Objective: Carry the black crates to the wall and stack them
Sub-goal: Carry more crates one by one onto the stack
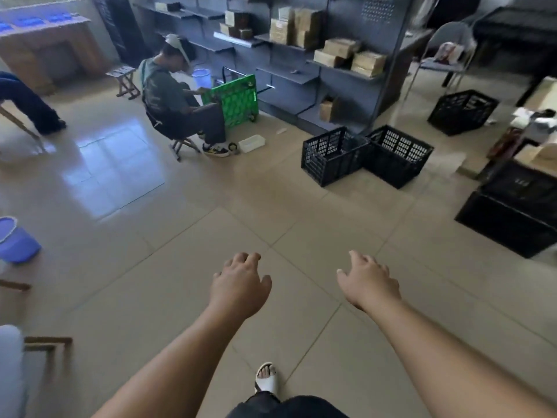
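Two black slatted crates stand side by side on the tiled floor ahead, the left crate (333,156) touching the right crate (399,155). A third black crate (462,111) sits farther back right. Two more black crates (512,212) are stacked at the right edge. My left hand (239,285) and my right hand (366,280) reach forward over bare floor, well short of the crates, fingers loosely spread and holding nothing.
A seated person (177,101) works on a green cart (236,99) at the left of a grey shelf unit (301,55) holding cardboard boxes. Blue buckets stand at the left edge (15,241) and by the shelves (201,77). A folding chair (446,55) stands back right.
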The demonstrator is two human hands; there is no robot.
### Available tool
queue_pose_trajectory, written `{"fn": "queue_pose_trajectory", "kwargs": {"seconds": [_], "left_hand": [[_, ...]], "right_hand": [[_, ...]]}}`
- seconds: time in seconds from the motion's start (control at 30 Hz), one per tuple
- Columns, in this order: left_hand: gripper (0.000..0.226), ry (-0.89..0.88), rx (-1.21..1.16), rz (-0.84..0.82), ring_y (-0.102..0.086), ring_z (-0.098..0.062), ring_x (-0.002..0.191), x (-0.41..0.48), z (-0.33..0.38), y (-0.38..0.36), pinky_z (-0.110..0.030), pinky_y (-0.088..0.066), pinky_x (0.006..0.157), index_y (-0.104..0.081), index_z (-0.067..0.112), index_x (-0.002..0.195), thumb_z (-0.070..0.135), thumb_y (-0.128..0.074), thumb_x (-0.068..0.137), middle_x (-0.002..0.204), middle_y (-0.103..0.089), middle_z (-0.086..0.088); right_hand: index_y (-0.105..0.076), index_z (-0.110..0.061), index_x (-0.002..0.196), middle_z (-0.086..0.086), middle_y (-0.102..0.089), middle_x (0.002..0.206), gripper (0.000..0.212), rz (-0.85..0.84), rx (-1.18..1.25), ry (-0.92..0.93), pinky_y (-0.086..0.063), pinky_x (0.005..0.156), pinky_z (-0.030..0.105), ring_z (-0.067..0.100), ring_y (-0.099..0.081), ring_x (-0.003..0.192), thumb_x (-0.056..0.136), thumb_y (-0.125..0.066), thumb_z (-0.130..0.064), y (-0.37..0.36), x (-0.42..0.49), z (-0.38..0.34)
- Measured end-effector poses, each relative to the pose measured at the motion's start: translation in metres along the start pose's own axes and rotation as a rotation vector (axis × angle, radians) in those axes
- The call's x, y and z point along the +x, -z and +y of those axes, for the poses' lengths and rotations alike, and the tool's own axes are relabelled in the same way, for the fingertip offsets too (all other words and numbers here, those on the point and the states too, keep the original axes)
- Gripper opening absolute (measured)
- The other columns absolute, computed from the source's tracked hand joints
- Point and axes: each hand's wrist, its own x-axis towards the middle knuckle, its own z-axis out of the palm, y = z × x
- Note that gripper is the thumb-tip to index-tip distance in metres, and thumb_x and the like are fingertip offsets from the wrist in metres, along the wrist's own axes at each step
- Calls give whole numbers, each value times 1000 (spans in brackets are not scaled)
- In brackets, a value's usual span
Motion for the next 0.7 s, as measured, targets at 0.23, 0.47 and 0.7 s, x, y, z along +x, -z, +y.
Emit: {"fn": "queue_pose_trajectory", "kwargs": {"seconds": [0.23, 0.47, 0.7], "left_hand": [[54, -191, 52, -52, -44, -25, 136, 146, 53, 38, -44, -39, 105, -41, 26, 149, 50, -44, 100, 148, -46, 0], [51, -339, 118, -142, -46, -27, 133, 264, 152, 34, -44, -40, 102, -43, 26, 147, 46, -44, 99, 145, -48, -1], [53, -358, 162, -189, -44, -27, 134, 386, 271, 33, -45, -40, 103, -39, 27, 150, 44, -43, 100, 147, -46, -1]], "right_hand": [[-33, -26, 155, 8, -42, 155, 59, 41, 119, -228, -39, 107, 47, 35, -41, 139, 102, -44, -49, 42, 88, 1], [-37, -25, 152, 7, -46, 151, 54, 65, 199, -366, -39, 103, 45, 33, -42, 136, 102, -43, -44, 78, 189, 31], [-42, -23, 144, 6, -49, 146, 47, 90, 194, -356, -40, 101, 46, 32, -44, 133, 102, -43, -42, 142, 329, 82]]}}
